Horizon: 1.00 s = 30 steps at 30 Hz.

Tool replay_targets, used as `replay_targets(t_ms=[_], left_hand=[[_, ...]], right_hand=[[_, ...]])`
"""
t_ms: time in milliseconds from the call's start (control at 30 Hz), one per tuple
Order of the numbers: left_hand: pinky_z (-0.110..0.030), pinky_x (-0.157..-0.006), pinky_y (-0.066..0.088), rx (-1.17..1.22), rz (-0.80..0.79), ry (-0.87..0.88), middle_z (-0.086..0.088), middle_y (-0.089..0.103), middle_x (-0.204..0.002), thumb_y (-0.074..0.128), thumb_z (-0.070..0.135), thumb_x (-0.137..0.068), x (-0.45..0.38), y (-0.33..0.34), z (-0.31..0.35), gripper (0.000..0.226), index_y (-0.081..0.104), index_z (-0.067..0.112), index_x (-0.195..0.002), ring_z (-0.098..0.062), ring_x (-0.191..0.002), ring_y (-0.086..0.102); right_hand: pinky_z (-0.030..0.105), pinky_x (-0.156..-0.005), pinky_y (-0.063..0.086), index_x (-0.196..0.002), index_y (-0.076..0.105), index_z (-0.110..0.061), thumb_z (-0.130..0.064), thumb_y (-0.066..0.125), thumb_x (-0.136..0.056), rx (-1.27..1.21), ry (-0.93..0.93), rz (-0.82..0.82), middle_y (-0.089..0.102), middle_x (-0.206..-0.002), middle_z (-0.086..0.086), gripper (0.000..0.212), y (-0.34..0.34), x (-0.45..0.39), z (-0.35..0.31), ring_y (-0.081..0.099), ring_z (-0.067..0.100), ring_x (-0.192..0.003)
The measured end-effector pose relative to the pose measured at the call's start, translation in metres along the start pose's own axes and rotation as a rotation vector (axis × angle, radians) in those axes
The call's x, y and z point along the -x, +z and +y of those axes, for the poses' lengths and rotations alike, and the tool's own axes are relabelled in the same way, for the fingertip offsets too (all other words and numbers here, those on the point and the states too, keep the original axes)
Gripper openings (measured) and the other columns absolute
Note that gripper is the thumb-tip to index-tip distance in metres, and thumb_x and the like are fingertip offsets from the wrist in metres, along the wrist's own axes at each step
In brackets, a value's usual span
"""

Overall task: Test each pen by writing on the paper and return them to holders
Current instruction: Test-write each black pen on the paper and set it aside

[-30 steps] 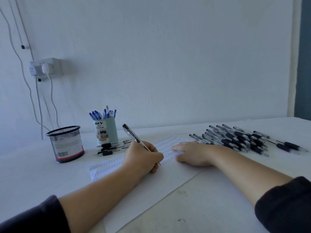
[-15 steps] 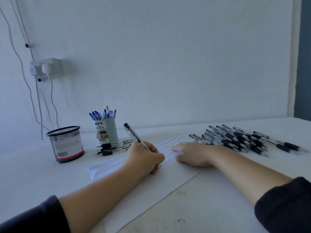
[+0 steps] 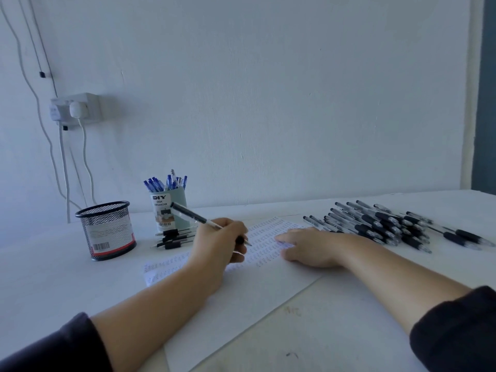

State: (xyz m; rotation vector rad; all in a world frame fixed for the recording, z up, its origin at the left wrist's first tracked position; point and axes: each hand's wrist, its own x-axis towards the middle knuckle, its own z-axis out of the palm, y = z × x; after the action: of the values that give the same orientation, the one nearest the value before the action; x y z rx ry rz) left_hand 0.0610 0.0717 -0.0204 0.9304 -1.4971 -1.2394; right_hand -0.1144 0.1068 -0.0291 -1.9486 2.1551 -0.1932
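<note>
Writing a test mark: my left hand (image 3: 218,244) pinches a black pen (image 3: 206,224) low on its barrel, fingers curled round the dark rubber grip, the tip at the paper (image 3: 241,299) among rows of small blue marks and the clicker end tilted up and away to the left. My right hand (image 3: 308,247) lies flat with fingers relaxed on the sheet, pressing it to the tabletop (image 3: 48,277). Untested pens form a loose pile (image 3: 381,226) at the right, just beyond the right hand; a few black pens (image 3: 174,238) lie in front of the pale holder (image 3: 167,213), which stands full of blue-capped pens, and a black mesh holder (image 3: 107,229) stands to its left. I judge the pen light, stiff and smooth on its clear barrel, so the rubber sleeve near the tip is the sure place to hold it; little pressure is needed. The paper is thin and would likely slide or crease without the flat hand.
</note>
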Motion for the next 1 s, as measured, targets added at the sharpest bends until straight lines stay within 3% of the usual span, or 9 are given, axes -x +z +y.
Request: replay_targets(t_ms=[100, 200, 367, 433, 533, 700, 1000], left_hand=[[-0.026, -0.048, 0.041, 0.104, 0.097, -0.049, -0.007, 0.056, -0.062, 0.049, 0.003, -0.086, -0.009, -0.008, 0.005, 0.022, 0.055, 0.004, -0.064, -0.016, -0.056, 0.049], [-0.026, -0.051, 0.036, 0.141, 0.188, -0.064, -0.004, 0.052, -0.06, 0.048, 0.004, -0.087, -0.016, -0.017, 0.009, 0.017, 0.052, 0.008, -0.071, -0.016, -0.056, 0.045], [-0.019, -0.036, 0.024, 0.159, 0.244, -0.057, 0.0, 0.042, -0.045, 0.046, 0.018, -0.098, -0.024, -0.026, 0.008, 0.011, 0.042, 0.013, -0.088, -0.011, -0.035, 0.031], [-0.018, -0.034, 0.023, 0.167, 0.248, -0.051, -0.003, 0.043, -0.048, 0.04, 0.026, -0.1, -0.026, -0.027, 0.006, 0.014, 0.041, 0.014, -0.093, -0.012, -0.033, 0.029], [-0.019, -0.032, 0.024, 0.183, 0.233, -0.059, -0.006, 0.045, -0.056, 0.033, 0.023, -0.102, -0.024, -0.027, 0.007, 0.013, 0.044, 0.016, -0.101, -0.013, -0.036, 0.031], [-0.017, -0.032, 0.023, 0.142, 0.223, -0.029, -0.003, 0.044, -0.051, 0.038, 0.012, -0.096, -0.021, -0.028, 0.008, 0.015, 0.05, 0.013, -0.088, -0.011, -0.034, 0.032], [-0.022, -0.037, 0.021, 0.161, 0.22, -0.013, -0.002, 0.035, -0.049, 0.037, 0.016, -0.094, -0.018, -0.025, 0.008, 0.023, 0.041, 0.012, -0.071, -0.013, -0.04, 0.027]], right_hand=[[0.045, -0.112, 0.022, -0.139, 0.038, -0.017, -0.035, 0.035, -0.096, -0.024, -0.006, 0.005, 0.034, -0.149, 0.004, 0.046, 0.0, 0.001, 0.001, 0.022, 0.026, -0.14], [0.043, -0.117, 0.013, -0.146, 0.03, -0.036, -0.037, 0.04, -0.095, -0.087, -0.006, 0.016, 0.019, -0.157, -0.007, 0.052, 0.0, 0.001, 0.004, 0.009, 0.018, -0.146], [0.036, -0.115, 0.021, -0.141, 0.037, -0.043, -0.033, 0.049, -0.091, -0.195, 0.016, 0.031, 0.023, -0.156, -0.006, 0.052, 0.0, 0.001, 0.003, 0.022, 0.016, -0.142], [0.034, -0.114, 0.024, -0.138, 0.04, -0.043, -0.031, 0.05, -0.09, -0.22, 0.016, 0.03, 0.026, -0.155, -0.005, 0.051, 0.0, 0.002, 0.002, 0.027, 0.016, -0.14], [0.031, -0.111, 0.027, -0.134, 0.045, -0.042, -0.027, 0.053, -0.089, -0.259, 0.0, 0.03, 0.031, -0.151, -0.008, 0.048, -0.002, 0.005, 0.0, 0.032, 0.014, -0.136], [0.025, -0.101, 0.03, -0.127, 0.053, -0.041, -0.021, 0.057, -0.087, -0.332, -0.01, 0.03, 0.038, -0.145, -0.009, 0.045, -0.003, 0.008, -0.003, 0.037, 0.011, -0.131], [0.023, -0.094, 0.03, -0.122, 0.057, -0.04, -0.017, 0.06, -0.084, -0.381, -0.031, 0.025, 0.043, -0.141, -0.009, 0.044, -0.003, 0.007, -0.006, 0.04, 0.009, -0.126]])
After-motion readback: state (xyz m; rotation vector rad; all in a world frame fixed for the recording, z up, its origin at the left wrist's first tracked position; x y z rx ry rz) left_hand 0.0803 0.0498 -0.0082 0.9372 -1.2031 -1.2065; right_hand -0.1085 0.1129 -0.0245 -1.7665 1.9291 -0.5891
